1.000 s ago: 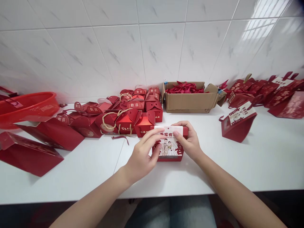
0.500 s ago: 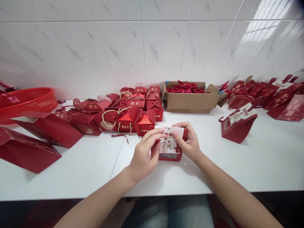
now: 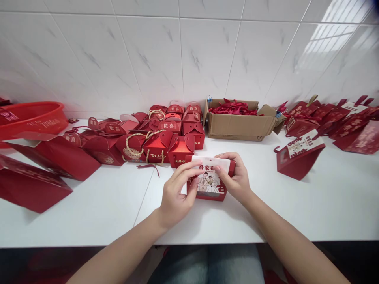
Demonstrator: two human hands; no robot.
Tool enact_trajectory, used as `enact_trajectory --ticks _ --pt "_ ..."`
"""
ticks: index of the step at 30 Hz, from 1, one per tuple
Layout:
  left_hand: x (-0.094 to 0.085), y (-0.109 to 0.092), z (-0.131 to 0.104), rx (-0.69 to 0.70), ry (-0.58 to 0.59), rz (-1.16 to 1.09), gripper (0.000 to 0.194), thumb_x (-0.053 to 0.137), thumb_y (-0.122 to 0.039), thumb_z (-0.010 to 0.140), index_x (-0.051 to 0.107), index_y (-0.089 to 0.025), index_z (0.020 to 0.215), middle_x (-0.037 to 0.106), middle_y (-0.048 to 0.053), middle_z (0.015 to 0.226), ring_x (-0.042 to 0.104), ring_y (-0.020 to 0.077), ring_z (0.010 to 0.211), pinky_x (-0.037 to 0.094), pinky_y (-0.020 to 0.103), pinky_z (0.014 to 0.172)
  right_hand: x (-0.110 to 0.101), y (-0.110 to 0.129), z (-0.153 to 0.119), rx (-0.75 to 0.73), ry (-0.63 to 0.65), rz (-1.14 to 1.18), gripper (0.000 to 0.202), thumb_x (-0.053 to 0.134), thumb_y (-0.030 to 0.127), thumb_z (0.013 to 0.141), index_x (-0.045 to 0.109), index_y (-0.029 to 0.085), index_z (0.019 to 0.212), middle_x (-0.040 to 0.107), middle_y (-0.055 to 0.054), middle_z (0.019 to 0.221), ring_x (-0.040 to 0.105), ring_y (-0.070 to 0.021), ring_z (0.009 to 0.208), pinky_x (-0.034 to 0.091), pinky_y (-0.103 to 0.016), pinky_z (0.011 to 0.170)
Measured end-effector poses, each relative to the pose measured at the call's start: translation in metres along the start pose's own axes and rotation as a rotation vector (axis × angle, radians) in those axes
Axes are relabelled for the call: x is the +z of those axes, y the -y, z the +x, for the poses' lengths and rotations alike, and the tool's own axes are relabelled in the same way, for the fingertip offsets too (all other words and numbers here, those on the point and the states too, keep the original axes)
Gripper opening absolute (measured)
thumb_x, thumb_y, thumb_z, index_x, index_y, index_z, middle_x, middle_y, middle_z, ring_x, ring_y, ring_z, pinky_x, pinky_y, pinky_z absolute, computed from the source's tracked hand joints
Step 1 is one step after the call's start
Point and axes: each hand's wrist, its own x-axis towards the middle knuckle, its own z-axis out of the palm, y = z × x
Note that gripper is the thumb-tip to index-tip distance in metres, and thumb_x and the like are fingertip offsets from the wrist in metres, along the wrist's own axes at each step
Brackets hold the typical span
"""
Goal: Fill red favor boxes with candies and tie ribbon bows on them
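Note:
Between my hands, near the middle of the white table, stands a red gift box (image 3: 211, 195) with a white printed card (image 3: 211, 182) on its front showing a cartoon couple. My left hand (image 3: 179, 191) grips the box's left side, its fingertips over the card's edge and its thumb against the front. On the other side, my right hand (image 3: 235, 175) is wrapped round the upper right corner, thumb pressed on the card. A small hole shows at the card's top edge. The back of the box is hidden.
Several small red boxes (image 3: 156, 148) cluster behind my left hand, beside a cardboard carton (image 3: 239, 128) of red ribbons. A finished-looking red box with card (image 3: 300, 157) stands right. Larger red boxes (image 3: 53, 156) and a red basin (image 3: 35, 118) are left. A short ribbon (image 3: 149, 167) lies loose.
The camera view has shifted slightly. My left fingers have drawn a little left and lower, uncovering more of the card's lettering. Both hands still hold the box in the same place.

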Motion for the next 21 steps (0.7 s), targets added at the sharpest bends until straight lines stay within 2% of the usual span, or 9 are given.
enact_trajectory --ticks 4,8,15,21 --pt "-0.0005 0.0 -0.0025 -0.036 -0.014 -0.011 0.034 0.055 0.0 0.081 0.062 -0.02 0.108 0.061 0.007 0.118 0.061 0.0184 0.11 0.056 0.033 0.093 -0.0002 -0.0014 -0.0007 -0.015 0.005 0.012 0.014 0.055 0.035 0.091 0.054 0.026 0.101 0.065 -0.002 0.092 0.062 -0.0144 0.077 0.051 -0.027 0.065" --pt "-0.0012 0.0 -0.0029 -0.054 -0.025 -0.004 0.033 0.055 -0.001 0.082 0.062 -0.02 0.107 0.062 0.007 0.117 0.061 0.0188 0.11 0.057 0.034 0.093 -0.0012 -0.0024 -0.0023 0.012 0.015 0.069 0.021 0.04 0.039 0.097 0.055 0.026 0.103 0.067 -0.004 0.101 0.063 -0.016 0.084 0.052 -0.031 0.072" --pt "-0.0024 -0.0012 -0.0018 -0.037 -0.03 0.027 0.032 0.055 -0.001 0.082 0.062 -0.02 0.107 0.063 0.007 0.116 0.062 0.0185 0.108 0.056 0.037 0.096 -0.0024 -0.0008 -0.0042 0.065 0.046 0.092 0.025 0.038 0.043 0.097 0.055 0.027 0.106 0.069 -0.004 0.107 0.066 -0.0189 0.09 0.054 -0.036 0.078" --pt "-0.0029 -0.0021 -0.0016 -0.048 -0.03 0.043 0.033 0.055 0.0 0.082 0.062 -0.02 0.107 0.064 0.007 0.116 0.062 0.0175 0.107 0.056 0.036 0.096 -0.0032 0.0003 -0.0046 0.054 0.054 0.112 0.023 0.039 0.041 0.097 0.056 0.027 0.105 0.069 -0.004 0.108 0.067 -0.0187 0.091 0.054 -0.035 0.078"
